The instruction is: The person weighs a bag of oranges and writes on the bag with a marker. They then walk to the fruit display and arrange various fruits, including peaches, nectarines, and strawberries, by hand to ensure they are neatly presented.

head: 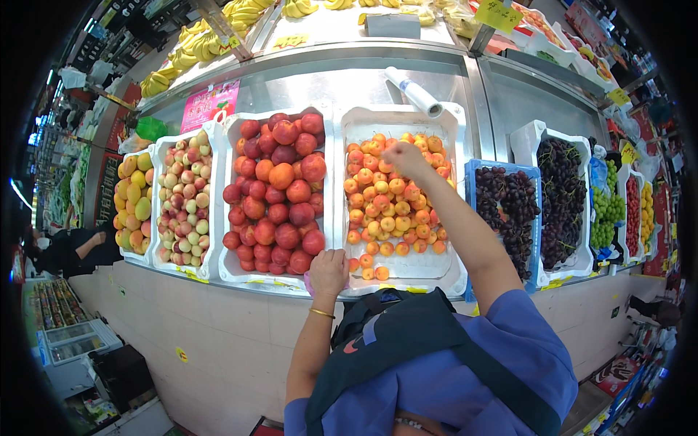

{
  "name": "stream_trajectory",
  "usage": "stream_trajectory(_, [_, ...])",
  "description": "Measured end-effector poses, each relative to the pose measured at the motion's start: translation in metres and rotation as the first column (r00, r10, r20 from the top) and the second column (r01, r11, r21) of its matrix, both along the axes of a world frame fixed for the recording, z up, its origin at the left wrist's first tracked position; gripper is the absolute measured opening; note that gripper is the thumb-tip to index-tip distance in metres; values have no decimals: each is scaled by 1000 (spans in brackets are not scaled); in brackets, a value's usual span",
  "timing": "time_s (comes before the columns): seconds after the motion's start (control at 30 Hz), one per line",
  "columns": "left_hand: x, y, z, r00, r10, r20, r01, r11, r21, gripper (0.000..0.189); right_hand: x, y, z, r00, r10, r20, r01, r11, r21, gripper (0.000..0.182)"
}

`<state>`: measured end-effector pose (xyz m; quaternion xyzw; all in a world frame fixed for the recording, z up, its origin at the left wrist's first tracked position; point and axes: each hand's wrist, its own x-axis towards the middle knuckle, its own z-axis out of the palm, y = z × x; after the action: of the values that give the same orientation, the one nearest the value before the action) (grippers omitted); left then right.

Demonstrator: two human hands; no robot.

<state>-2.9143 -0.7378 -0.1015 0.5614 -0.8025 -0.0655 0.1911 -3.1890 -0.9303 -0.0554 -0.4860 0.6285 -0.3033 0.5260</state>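
My right hand point(406, 159) reaches over small red-and-yellow crab apples point(384, 204) in a white foam box point(401, 117). Its fingers are curled down at the fruit, and whether one is held is hidden. My left hand point(329, 271) is closed at the front corner where this box meets a foam box of red nectarines point(272, 185). A pink cloth point(309, 284) pokes out from under that hand. Most crab apples lie heaped in the middle of their box, with a few loose near the front.
White peaches point(185, 191) and mangoes point(133, 191) stand left. A blue crate point(473, 188) of dark grapes point(507, 207) is on the right, beside more grapes point(561, 201). A plastic bag roll point(414, 92) lies behind, below bananas point(196, 46). Another person point(73, 248) stands far left.
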Motion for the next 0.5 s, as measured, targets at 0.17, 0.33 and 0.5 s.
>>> stream_trajectory(0.17, [2,0,-1,1000,6,-10,-6,1000,-1,6,-3,5,14,785,-343,515,230,935,271,26])
stream_trajectory(0.33, [3,-1,-2,1000,-5,-20,5,1000,20,9,32,-10,14,680,-101,726,-36,985,171,32])
stream_trajectory(0.5, [4,-1,-1,1000,-7,-22,7,1000,29,10,73,-36,-15,961,239,-142,-262,949,-176,36])
